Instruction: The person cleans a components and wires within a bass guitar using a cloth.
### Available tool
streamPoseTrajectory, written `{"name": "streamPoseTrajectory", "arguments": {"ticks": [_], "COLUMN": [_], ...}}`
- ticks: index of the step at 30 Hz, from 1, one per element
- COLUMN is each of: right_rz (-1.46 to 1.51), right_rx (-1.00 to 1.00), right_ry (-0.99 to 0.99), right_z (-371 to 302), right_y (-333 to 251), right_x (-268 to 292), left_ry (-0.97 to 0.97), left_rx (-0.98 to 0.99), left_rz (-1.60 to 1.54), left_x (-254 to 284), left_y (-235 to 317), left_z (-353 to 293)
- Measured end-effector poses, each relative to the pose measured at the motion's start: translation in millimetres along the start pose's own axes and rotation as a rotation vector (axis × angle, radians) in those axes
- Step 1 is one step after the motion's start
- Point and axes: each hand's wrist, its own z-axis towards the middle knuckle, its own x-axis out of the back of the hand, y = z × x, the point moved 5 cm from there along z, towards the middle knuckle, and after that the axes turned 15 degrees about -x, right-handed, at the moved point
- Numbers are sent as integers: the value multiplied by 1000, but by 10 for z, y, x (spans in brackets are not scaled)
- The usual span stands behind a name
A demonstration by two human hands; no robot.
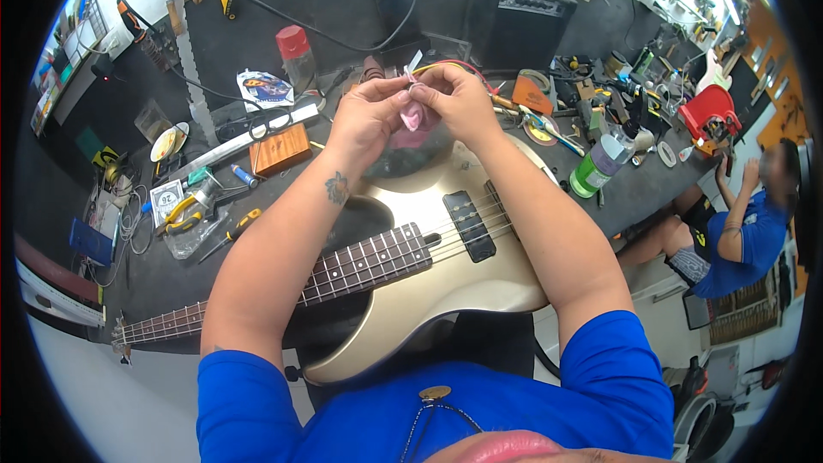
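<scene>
In front of me, over the far edge of the bass guitar, both hands meet at a small crumpled pinkish bag (413, 117). My left hand (370, 116) pinches its upper part between thumb and fingers. My right hand (459, 103) closes on it from the other side, thumb near the left thumb. A pale strip (415, 61) sticks up above the fingertips; whether it belongs to the bag I cannot tell. The gold bass guitar (411, 313) lies under my forearms, its neck pointing left.
Left on the dark bench are a wooden block (281, 150), a yellow-handled screwdriver (244, 223) and yellow pliers (182, 221). A red-capped container (296, 56) and an amplifier (519, 30) stand behind. To the right are a green-liquid bottle (593, 170), crowded tools and a seated person (744, 227).
</scene>
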Motion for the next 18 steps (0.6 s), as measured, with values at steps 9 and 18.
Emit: {"name": "streamPoseTrajectory", "arguments": {"ticks": [9, 18], "right_rz": [353, 336], "right_rx": [-232, -239], "right_ry": [-134, -205], "right_z": [47, 28], "right_y": [72, 55], "right_x": [49, 26], "left_ry": [-109, -128], "left_rx": [9, -17], "left_rz": [-2, 55], "left_x": [-50, -56], "left_y": [46, 51], "left_z": [34, 32]}}
